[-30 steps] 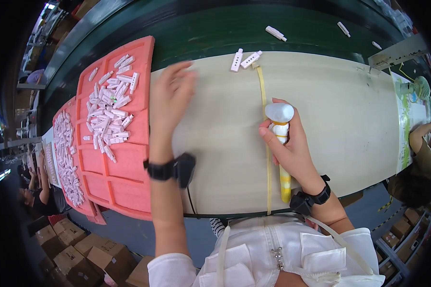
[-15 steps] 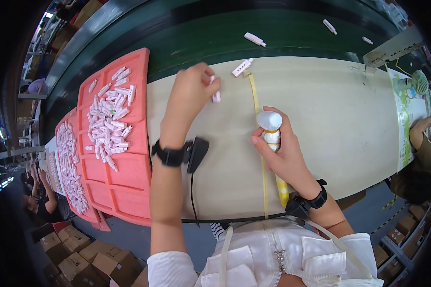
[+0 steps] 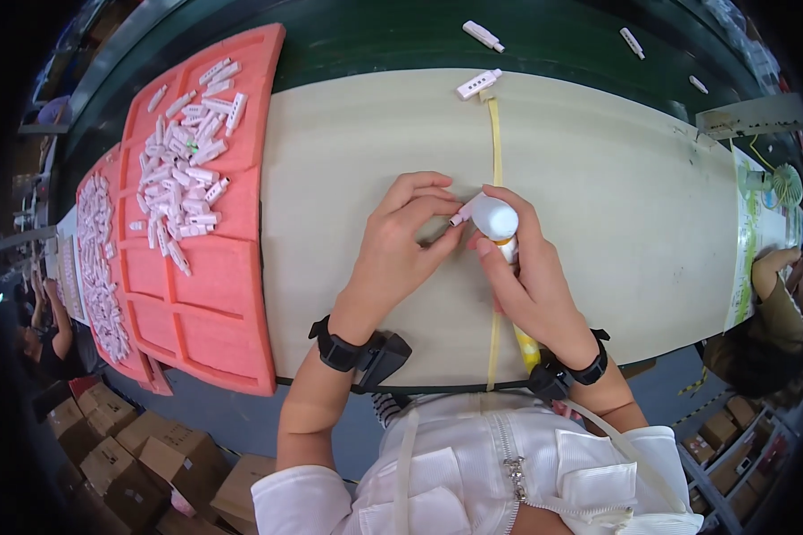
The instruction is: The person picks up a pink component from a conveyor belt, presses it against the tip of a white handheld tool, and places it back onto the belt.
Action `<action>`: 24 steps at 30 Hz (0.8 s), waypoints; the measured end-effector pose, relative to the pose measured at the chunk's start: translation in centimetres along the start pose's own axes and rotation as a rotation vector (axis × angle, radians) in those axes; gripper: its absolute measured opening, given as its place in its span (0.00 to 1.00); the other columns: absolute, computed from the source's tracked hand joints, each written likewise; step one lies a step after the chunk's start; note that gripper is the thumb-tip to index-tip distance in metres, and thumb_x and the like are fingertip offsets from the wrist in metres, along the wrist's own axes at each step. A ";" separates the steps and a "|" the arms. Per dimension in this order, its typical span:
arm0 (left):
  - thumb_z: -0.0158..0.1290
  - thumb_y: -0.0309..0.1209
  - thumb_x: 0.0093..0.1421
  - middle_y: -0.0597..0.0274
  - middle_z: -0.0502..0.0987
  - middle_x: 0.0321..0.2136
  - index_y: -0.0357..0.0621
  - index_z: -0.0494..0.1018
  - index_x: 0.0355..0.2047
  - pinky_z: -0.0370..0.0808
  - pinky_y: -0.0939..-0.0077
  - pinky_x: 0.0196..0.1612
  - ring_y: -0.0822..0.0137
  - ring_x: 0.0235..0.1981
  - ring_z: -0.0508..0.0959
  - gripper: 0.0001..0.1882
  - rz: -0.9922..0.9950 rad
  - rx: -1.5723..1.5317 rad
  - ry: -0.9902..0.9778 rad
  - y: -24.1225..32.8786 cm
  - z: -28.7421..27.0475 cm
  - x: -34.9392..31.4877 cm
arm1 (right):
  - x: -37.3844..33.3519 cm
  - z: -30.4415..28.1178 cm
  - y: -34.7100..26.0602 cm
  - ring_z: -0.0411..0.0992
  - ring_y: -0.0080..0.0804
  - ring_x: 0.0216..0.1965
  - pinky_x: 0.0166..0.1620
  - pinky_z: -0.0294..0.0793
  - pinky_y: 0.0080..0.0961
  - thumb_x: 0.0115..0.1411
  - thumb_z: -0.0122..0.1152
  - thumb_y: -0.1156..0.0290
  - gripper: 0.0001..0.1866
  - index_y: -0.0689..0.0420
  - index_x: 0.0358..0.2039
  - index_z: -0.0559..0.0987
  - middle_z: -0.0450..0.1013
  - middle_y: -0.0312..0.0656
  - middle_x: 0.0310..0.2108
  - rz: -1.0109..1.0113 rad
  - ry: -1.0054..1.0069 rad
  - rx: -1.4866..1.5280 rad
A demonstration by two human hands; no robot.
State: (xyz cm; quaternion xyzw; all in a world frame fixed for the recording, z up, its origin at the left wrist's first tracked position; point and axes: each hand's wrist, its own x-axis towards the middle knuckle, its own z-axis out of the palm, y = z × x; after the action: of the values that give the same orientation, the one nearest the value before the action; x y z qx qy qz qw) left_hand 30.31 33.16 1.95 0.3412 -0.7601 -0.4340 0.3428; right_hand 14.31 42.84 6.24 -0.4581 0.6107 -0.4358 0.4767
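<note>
Over the middle of the work surface, my left hand [image 3: 403, 239] is closed in a pinch on a small pale pink stick-shaped piece [image 3: 460, 215] with a narrow dark tip. That piece reaches to the tool's head; whether the two touch is hidden. Wrapped in my right hand [image 3: 537, 276] is a hand tool [image 3: 496, 217] with a rounded white head and yellow bands, its exact kind unclear. A yellow length [image 3: 526, 346] shows below my right palm. Beyond my hands, another pale pink piece [image 3: 478, 85] lies at the surface's far edge.
At left, a coral-red foam tray [image 3: 196, 334] bears a heap of pink pieces [image 3: 183, 174]; a second tray beside it holds more. A green belt [image 3: 562, 45] behind carries several pieces. A small green fan [image 3: 785, 185] and a co-worker's arm [image 3: 767, 270] are at right.
My left hand has moved nearer and to the right, bringing the pink piece from the surface to the tool's head. The tool stays in my right hand. The view has shifted slightly.
</note>
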 end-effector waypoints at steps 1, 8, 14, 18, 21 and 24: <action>0.65 0.18 0.50 0.56 0.77 0.48 0.39 0.82 0.39 0.81 0.71 0.45 0.61 0.44 0.82 0.14 0.075 0.101 0.014 -0.3 0.2 -0.1 | 0.0 0.3 0.2 0.68 0.19 0.18 0.22 0.68 0.20 0.71 0.48 0.75 0.25 0.57 0.67 0.59 0.75 0.38 0.36 -0.006 0.003 -0.036; 0.68 0.22 0.44 0.62 0.80 0.35 0.42 0.84 0.32 0.77 0.67 0.40 0.60 0.36 0.78 0.12 0.077 0.138 0.126 -0.6 0.9 -0.3 | -0.2 0.6 -0.3 0.69 0.23 0.19 0.26 0.70 0.24 0.71 0.47 0.74 0.24 0.58 0.66 0.59 0.74 0.41 0.33 -0.001 0.002 -0.188; 0.68 0.22 0.44 0.64 0.80 0.30 0.41 0.85 0.30 0.75 0.67 0.39 0.60 0.34 0.78 0.11 0.034 0.075 0.132 -0.7 1.4 -0.8 | -0.4 0.4 -1.7 0.80 0.51 0.36 0.41 0.76 0.35 0.70 0.50 0.74 0.26 0.62 0.66 0.57 0.77 0.55 0.40 -0.034 0.072 -0.206; 0.68 0.22 0.44 0.63 0.80 0.31 0.41 0.84 0.31 0.74 0.67 0.37 0.60 0.32 0.78 0.11 0.104 0.115 0.150 -0.8 1.4 -0.6 | 0.1 1.3 1.1 0.71 0.29 0.24 0.30 0.69 0.24 0.71 0.49 0.73 0.25 0.60 0.66 0.59 0.76 0.45 0.36 -0.142 0.082 -0.277; 0.67 0.21 0.44 0.62 0.81 0.33 0.41 0.84 0.34 0.76 0.67 0.37 0.60 0.32 0.79 0.14 0.134 0.148 0.139 -0.7 1.2 -0.7 | 0.5 0.6 1.1 0.65 0.18 0.18 0.24 0.65 0.18 0.72 0.49 0.72 0.25 0.60 0.67 0.60 0.76 0.40 0.34 -0.089 0.120 -0.274; 0.67 0.20 0.47 0.62 0.82 0.35 0.39 0.83 0.36 0.79 0.71 0.38 0.64 0.34 0.82 0.13 0.087 0.048 0.130 0.5 0.9 -0.4 | 0.8 -0.4 -0.2 0.65 0.17 0.18 0.21 0.64 0.16 0.72 0.51 0.71 0.25 0.60 0.67 0.60 0.76 0.39 0.35 0.082 0.220 -0.181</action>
State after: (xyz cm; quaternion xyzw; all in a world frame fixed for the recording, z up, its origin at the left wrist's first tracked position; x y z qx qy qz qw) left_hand 29.67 34.03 2.00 0.3432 -0.7606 -0.3774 0.4016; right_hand 13.86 42.02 6.32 -0.4234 0.7142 -0.4065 0.3813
